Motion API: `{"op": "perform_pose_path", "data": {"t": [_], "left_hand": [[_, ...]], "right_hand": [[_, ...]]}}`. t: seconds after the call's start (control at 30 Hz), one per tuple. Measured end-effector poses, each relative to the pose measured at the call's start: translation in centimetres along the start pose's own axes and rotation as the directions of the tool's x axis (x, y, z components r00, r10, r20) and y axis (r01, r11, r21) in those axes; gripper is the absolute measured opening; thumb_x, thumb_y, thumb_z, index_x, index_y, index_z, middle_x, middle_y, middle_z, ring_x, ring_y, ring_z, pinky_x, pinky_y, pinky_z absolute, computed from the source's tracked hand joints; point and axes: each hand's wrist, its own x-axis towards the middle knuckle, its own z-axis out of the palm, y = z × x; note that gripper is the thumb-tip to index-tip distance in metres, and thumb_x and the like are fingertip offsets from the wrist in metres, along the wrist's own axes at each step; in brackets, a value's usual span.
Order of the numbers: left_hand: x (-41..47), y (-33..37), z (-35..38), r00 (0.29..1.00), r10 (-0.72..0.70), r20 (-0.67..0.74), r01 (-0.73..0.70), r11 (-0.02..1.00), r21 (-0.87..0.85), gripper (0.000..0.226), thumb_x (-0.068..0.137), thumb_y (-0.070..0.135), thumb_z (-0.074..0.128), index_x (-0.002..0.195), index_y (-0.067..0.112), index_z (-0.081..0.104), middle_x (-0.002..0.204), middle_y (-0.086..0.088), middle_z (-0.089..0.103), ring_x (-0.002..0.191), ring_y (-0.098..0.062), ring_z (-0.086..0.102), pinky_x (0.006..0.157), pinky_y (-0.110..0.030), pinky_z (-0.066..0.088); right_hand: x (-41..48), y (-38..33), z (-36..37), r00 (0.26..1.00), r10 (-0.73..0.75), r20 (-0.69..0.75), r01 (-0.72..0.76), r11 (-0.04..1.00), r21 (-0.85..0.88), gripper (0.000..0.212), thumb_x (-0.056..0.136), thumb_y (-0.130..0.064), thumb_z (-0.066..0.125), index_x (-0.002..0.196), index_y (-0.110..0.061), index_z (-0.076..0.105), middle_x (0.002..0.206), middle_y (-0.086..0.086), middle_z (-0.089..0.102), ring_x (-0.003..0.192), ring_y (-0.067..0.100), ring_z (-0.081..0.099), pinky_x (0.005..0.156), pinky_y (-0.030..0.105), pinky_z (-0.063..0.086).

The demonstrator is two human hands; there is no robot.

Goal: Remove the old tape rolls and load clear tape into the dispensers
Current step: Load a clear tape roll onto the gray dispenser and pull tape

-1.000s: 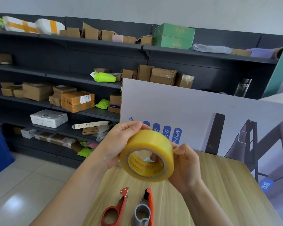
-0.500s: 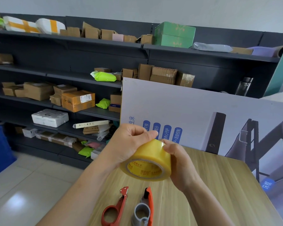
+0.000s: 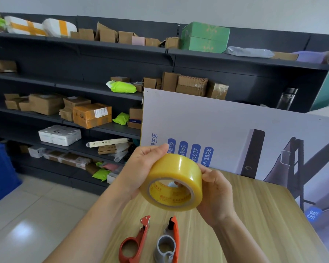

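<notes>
Tape roll (image 3: pixel 176 182) — clear with a yellow tint, wide band, printed cardboard core turned toward the camera, tilted. Held in the air between both hands, above the wooden table (image 3: pixel 245 224) and not touching it.

Left of the tape roll: left hand (image 3: pixel 141 171), fingers curled over the upper left of the band, grasping it.
Right of the tape roll: right hand (image 3: pixel 215 192), wrapped round the right side and gripping it, fingertips showing through the core.

Below the tape roll, flat on the table: two dispensers side by side — red dispenser (image 3: pixel 135 242) with a ring handle, and just right of it the grey-and-orange dispenser (image 3: pixel 168 243).

Behind the tape roll: printed board (image 3: pixel 235 133), standing on edge, with blue labels and a pictured frame.
Behind and left of the tape roll: dark shelving (image 3: pixel 65 86) with cardboard boxes, lime-green packets and a white parcel.
High above the tape roll, on the top shelf: green box (image 3: pixel 204 37).
Far left of the tape roll: blue crate (image 3: pixel 0 171), on the tiled floor.
</notes>
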Motion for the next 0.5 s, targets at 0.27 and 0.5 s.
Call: {"op": "perform_pose_path", "data": {"t": [0.27, 0.5], "left_hand": [[0.0, 0.4, 0.7, 0.981, 0.177, 0.075, -0.192, 0.92, 0.342, 0.06, 0.085, 0.05, 0.055, 0.072, -0.009, 0.058, 0.072, -0.031, 0.051, 0.058, -0.026, 0.047, 0.056, -0.03, 0.041], [0.1, -1.4, -3.2, 0.97, 0.033, 0.242, -0.021, 0.999, -0.049, 0.048, 0.066, 0.056, 0.077, 0.087, 0.013, 0.072, 0.078, -0.005, 0.066, 0.07, -0.017, 0.061, 0.07, -0.027, 0.049]], "right_hand": [[1.2, -0.8, 0.2, 1.0, 0.004, -0.027, -0.012, 0.953, -0.303, 0.064, 0.056, -0.042, 0.061, 0.091, 0.012, 0.055, 0.089, 0.022, 0.056, 0.082, 0.034, 0.052, 0.073, 0.039, 0.044], [1.0, -0.3, 0.0, 0.999, -0.011, 0.039, 0.009, 0.998, 0.054, 0.058, 0.036, -0.047, 0.077, 0.082, -0.012, 0.076, 0.085, 0.01, 0.069, 0.076, 0.022, 0.063, 0.067, 0.035, 0.051]]}}
